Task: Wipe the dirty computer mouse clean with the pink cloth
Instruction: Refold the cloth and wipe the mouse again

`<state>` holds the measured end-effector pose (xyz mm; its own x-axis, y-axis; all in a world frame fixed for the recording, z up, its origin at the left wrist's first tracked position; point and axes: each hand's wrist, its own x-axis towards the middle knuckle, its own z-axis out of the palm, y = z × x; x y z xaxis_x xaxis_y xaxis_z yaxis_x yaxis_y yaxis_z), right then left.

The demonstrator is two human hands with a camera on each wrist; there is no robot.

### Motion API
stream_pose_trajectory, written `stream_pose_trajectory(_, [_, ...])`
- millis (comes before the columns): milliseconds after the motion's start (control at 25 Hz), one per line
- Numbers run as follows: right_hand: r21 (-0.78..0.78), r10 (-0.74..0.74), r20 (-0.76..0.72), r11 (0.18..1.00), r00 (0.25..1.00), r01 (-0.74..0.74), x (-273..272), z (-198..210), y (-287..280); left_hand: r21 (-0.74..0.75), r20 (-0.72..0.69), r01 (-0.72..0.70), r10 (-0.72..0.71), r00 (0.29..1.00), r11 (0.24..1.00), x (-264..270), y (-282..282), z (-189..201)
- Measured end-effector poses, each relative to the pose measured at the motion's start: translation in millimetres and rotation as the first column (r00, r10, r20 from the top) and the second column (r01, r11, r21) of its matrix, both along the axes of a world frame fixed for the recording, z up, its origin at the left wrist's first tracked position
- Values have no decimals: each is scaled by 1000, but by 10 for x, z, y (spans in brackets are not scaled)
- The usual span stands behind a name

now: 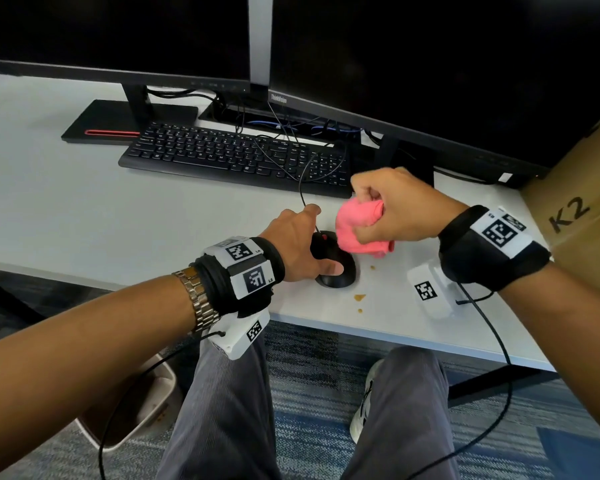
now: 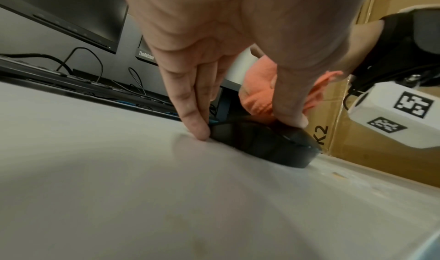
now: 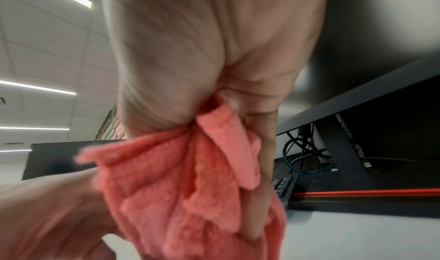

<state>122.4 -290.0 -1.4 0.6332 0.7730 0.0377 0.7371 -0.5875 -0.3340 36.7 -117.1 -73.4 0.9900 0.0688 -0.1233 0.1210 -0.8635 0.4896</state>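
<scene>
The white desk [image 1: 84, 209] carries two dark monitors [image 1: 430, 64] along its far edge, with a black keyboard [image 1: 236, 157] in front of them and a brown cardboard box [image 1: 582, 209] marked "K2" standing at the right edge.

Both forearms reach in from the near edge, each wrist wrapped in a black band with white tagged blocks. The left hand [image 1: 298, 247] comes down from above onto the black computer mouse [image 1: 336, 268], which sits on the desk close to the near edge, right of centre. The fingers press straight down against its left side, their tips touching the desk, while the thumb [image 2: 290, 102] bears on the top of its near end, so the mouse is pinched between them. The right hand [image 1: 395, 209] hangs just above and to the right of the mouse, clenched around the bunched pink cloth [image 1: 357, 230]; folds of the cloth spill out below the fist, and its lower edge lies on the far right part of the mouse.

The mouse is glossy black with a red scroll wheel, and its thin black cable runs back toward the keyboard. A few small brown spots [image 1: 359, 297] mark the desk just beside it, toward the near edge.
</scene>
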Motion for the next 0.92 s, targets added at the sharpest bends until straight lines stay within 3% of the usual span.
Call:
stream_pose_trajectory(120, [43,-68,42,997,997,66,105,-10,54,1,-3,8,-8,1000,1000,0,-4,9])
stream_pose_trajectory(520, [-105,76,-44,991,996,-80,-97,-83,37,21,8,15,-15,1000,1000,30,0,-7])
stream_pose_trajectory(720, [41,-20,15,999,1000,19,84,-31,73,16,4,22,-22,1000,1000,30,13,2])
stream_pose_trajectory(920, [-11,30,8,999,1000,-30,42,-185,140,17,-1,23,-23,1000,1000,33,2,-9])
